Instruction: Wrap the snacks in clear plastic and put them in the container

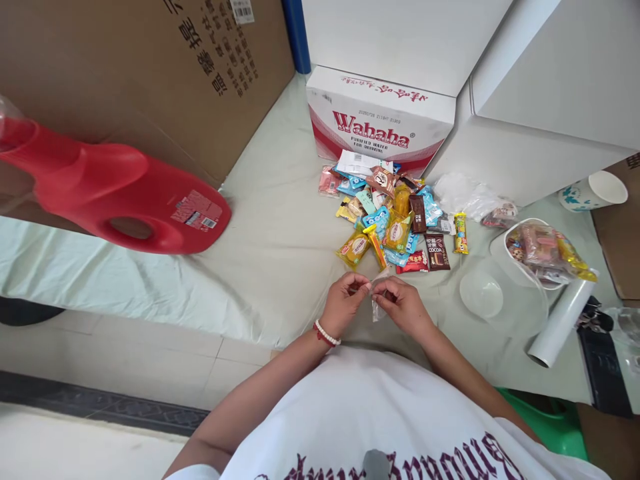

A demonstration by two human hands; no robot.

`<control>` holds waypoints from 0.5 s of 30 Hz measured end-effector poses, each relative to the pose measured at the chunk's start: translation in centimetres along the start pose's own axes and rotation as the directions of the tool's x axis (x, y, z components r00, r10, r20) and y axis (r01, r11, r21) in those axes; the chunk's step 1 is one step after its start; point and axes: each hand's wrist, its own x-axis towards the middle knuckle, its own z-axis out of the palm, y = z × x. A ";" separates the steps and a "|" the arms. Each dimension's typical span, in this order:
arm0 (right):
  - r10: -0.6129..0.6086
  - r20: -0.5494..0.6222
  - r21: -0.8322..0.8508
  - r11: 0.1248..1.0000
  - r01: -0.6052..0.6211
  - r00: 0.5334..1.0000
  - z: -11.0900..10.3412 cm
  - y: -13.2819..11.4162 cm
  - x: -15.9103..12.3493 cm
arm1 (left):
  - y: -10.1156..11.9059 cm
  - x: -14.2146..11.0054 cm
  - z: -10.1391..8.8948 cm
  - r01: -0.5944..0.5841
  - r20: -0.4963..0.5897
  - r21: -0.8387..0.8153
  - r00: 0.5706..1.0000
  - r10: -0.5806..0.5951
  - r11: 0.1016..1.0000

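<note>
My left hand (pixel 344 301) and my right hand (pixel 403 305) meet close together in front of my body. Pinched between their fingertips is a small clear plastic wrapper (pixel 378 313); its contents, if any, I cannot make out. Just beyond my fingers lies a pile of packaged snacks. Nearest are a yellow snack packet (pixel 353 249), a thin yellow-orange stick packet (pixel 375 247), a red packet (pixel 413 262) and a brown cocoa packet (pixel 437 252). A beaded bracelet (pixel 327 333) circles my left wrist.
Behind the pile stands a Wahaha water carton (pixel 380 123). To the left, a big red jug (pixel 150 200) lies tilted beside a cardboard box (pixel 150 80). At right are a white tub (pixel 505 257) of snacks, a clear lid (pixel 481 295), a plastic roll (pixel 563 323) and a paper cup (pixel 593 192).
</note>
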 end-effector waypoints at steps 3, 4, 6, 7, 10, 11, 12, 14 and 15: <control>0.046 -0.005 0.041 0.998 -0.046 0.999 -0.1 0.0 -0.2 | -0.1 0.0 0.0 0.045 0.002 -0.092 0.999 -0.045 0.995; 0.086 -0.009 0.093 0.992 -0.085 0.996 -0.1 0.1 -0.2 | -0.1 -0.1 0.0 0.061 0.010 -0.129 0.998 -0.060 0.990; 0.157 -0.008 0.217 0.964 -0.151 0.988 0.0 0.3 -0.1 | -0.1 -0.4 0.2 0.070 0.040 -0.169 0.997 -0.065 0.983; 0.173 -0.006 0.266 0.950 -0.166 0.985 0.0 0.4 -0.1 | 0.0 -0.6 0.3 0.063 0.059 -0.172 0.997 -0.054 0.983; 0.155 0.005 0.306 0.940 -0.149 0.988 0.2 0.6 0.3 | 0.1 -1.0 0.6 0.066 0.112 -0.191 0.993 -0.045 0.979; 0.146 0.001 0.292 0.946 -0.140 0.989 0.3 0.6 0.4 | 0.1 -1.1 0.6 0.084 0.124 -0.211 0.991 -0.058 0.974; 0.136 -0.011 0.265 0.956 -0.128 0.991 0.4 0.5 0.5 | 0.1 -1.1 0.7 0.104 0.131 -0.231 0.988 -0.075 0.967; 0.093 -0.050 0.163 0.983 -0.084 0.994 0.4 0.3 0.5 | 0.1 -1.1 0.6 0.128 0.117 -0.241 0.988 -0.102 0.962; 0.059 -0.067 0.096 0.994 -0.052 0.996 0.5 0.2 0.5 | 0.0 -1.0 0.6 0.123 0.095 -0.223 0.990 -0.104 0.967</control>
